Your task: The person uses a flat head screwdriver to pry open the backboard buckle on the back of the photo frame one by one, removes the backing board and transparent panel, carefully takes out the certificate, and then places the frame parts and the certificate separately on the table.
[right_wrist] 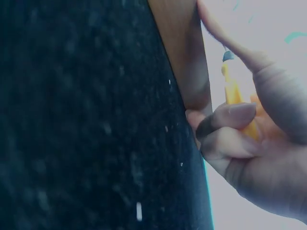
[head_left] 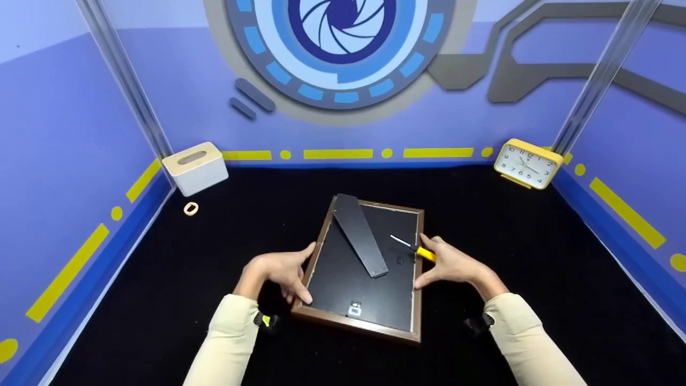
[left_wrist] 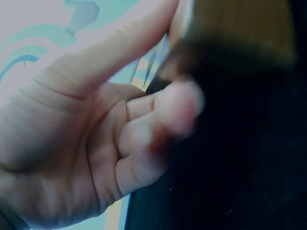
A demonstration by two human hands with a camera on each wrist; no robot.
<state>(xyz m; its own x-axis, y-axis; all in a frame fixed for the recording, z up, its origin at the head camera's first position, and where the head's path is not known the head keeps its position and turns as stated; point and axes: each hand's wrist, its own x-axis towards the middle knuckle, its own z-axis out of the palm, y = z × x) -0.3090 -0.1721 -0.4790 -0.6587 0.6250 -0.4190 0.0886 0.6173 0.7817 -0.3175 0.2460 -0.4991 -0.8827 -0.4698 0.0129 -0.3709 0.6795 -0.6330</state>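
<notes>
A brown wooden picture frame (head_left: 364, 326) lies back side up between the hands, a black backing board (head_left: 337, 289) inside it. Its black easel leg (head_left: 360, 236) slants across the board. My left hand (head_left: 281, 271) grips the left edge near the lower corner, thumb on top; in the left wrist view the other fingers (left_wrist: 144, 143) are curled below. On the opposite edge, my right hand (head_left: 454, 262) holds the frame by thumb and forefinger. Its curled fingers also keep a yellow-handled screwdriver (head_left: 426, 253), whose shaft points over the board. The frame's front is hidden.
A white tissue box (head_left: 201, 174) with a wooden lid stands at the back left, a small beige ring (head_left: 191, 208) before it. At the back right is a yellow alarm clock (head_left: 528, 165). Patterned blue-purple walls enclose the black tabletop (head_left: 161, 300).
</notes>
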